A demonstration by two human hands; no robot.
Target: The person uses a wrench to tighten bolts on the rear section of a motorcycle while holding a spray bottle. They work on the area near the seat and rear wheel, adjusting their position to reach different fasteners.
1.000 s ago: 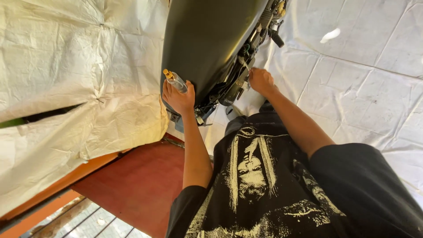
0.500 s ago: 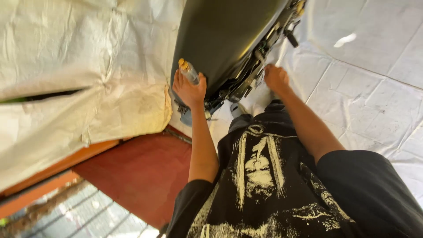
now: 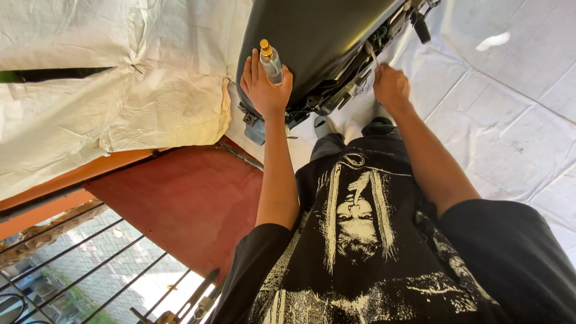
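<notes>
Head view, left hand: the left hand (image 3: 264,87) lies flat against the side of a big dark seat-like body (image 3: 312,42), fingers spread upward, with a small clear bottle (image 3: 270,62) with a gold cap pinned between thumb and palm. The hand is closed round the bottle while also leaning on the dark surface.

Head view, right hand: the right hand (image 3: 391,87) is curled into a loose fist at the underside edge of the dark body, pinching a thin pale strip (image 3: 372,57) that runs up toward the metal frame (image 3: 342,96). Fingers are together on it; what the strip is, I cannot tell.

Where the bottle is: upright in the left hand, cap upward, touching the dark body near its lower edge.

Done so far, as I judge it: the bottle is in hand and brought right up to the work; the right hand has reached the seam where frame and dark cover meet.

Left to do, as I judge it: the cap looks to be on, so nothing seems applied yet; I see no wet patch, though glare makes that uncertain.

Surroundings: white sheeting (image 3: 120,90) hangs to the left, pale sheet (image 3: 510,138) covers the floor to the right, a red floor (image 3: 180,198) and a black railing (image 3: 90,270) below.
</notes>
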